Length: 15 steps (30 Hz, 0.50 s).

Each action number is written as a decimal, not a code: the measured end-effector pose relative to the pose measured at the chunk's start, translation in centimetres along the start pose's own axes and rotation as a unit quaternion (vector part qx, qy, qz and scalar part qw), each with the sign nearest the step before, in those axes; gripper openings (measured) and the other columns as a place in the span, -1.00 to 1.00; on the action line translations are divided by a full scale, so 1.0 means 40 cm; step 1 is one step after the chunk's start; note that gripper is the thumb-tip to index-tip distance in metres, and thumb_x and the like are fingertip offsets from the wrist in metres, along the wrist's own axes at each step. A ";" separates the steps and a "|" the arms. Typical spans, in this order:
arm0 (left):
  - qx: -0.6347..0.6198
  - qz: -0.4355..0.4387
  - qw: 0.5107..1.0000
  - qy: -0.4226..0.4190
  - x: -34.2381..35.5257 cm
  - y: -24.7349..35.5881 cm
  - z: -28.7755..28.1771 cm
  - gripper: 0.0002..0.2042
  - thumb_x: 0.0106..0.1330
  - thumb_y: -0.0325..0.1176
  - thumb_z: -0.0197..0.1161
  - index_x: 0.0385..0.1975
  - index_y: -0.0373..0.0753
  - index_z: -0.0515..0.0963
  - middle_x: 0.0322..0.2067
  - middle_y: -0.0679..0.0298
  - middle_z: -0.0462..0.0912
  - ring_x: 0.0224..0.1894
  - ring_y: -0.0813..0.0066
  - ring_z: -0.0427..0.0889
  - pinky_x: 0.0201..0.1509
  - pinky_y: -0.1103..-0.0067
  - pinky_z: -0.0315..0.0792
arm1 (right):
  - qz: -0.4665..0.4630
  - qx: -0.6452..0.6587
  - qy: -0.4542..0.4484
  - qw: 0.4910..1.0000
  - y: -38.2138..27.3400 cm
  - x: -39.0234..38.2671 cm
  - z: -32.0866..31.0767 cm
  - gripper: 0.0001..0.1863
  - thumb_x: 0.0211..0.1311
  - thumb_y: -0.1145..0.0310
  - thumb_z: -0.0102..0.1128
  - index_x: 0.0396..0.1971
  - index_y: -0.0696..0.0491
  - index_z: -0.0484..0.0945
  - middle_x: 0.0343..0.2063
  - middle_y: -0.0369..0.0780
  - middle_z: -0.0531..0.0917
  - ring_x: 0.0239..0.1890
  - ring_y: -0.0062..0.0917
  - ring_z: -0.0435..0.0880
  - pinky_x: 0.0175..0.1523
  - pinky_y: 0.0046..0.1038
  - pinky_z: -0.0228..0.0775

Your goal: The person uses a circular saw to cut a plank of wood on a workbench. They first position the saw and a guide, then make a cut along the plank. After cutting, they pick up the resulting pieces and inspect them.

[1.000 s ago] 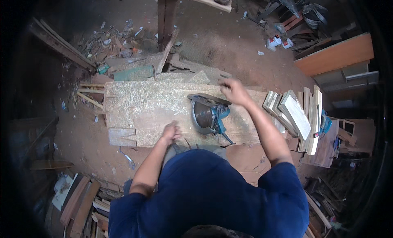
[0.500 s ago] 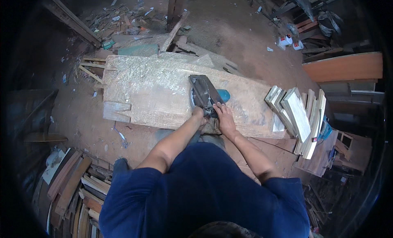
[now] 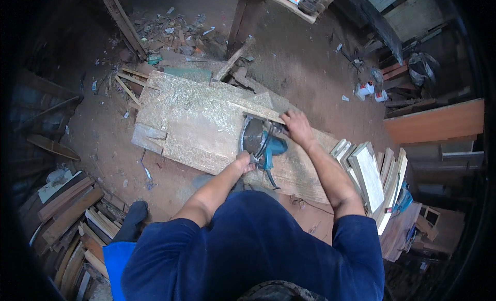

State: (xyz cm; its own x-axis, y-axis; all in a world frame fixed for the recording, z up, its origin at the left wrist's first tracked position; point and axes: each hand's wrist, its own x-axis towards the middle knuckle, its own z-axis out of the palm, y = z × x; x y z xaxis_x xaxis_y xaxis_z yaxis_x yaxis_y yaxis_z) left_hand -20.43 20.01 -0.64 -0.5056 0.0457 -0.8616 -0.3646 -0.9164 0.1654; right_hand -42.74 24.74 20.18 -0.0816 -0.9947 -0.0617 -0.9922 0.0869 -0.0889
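A teal circular saw (image 3: pixel 268 155) with a round grey blade part (image 3: pixel 253 136) rests on a wide, dusty wooden board (image 3: pixel 199 128) in front of me. My left hand (image 3: pixel 245 162) is closed on the saw's near left edge, its fingertips partly hidden. At the saw's far right side, my right hand (image 3: pixel 297 127) has its fingers curled over a dark part of it; exactly which part they grip is hidden. A black cord end hangs from the saw's near side. A narrow wooden strip (image 3: pixel 258 110) runs just beyond the saw.
Stacked pale wood pieces (image 3: pixel 368 171) stand on the board's right end. Curved timber offcuts (image 3: pixel 72 210) are piled at lower left. Scraps (image 3: pixel 186 37) litter the floor beyond the board. White containers (image 3: pixel 365 90) and an orange-brown panel (image 3: pixel 434 121) are at the right.
The saw has been turned over from its flat dark plate facing up, so its teal body now shows. My right hand has moved farther out, my left hand slightly nearer; the view has shifted.
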 end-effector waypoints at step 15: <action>-0.007 -0.002 0.999 -0.035 0.071 0.001 -0.028 -0.57 0.56 -0.17 -0.38 -0.17 -0.17 0.54 -0.43 0.25 0.68 -0.58 0.42 0.60 -0.61 0.51 0.50 | 0.068 0.029 -0.016 0.997 -0.095 -0.124 0.145 -0.54 0.00 0.39 0.37 -0.03 -0.02 0.52 -0.13 -0.11 0.52 0.00 -0.14 0.49 0.21 -0.12 0.26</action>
State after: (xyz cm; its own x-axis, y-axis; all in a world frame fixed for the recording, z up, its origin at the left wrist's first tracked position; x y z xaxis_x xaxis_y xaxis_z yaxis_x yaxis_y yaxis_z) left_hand -21.02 19.65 -3.63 -0.5580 0.0763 -0.8263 -0.3554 -0.9218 0.1549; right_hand -38.02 29.66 15.04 -0.2114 -0.9713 -0.1089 -0.9650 0.2252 -0.1346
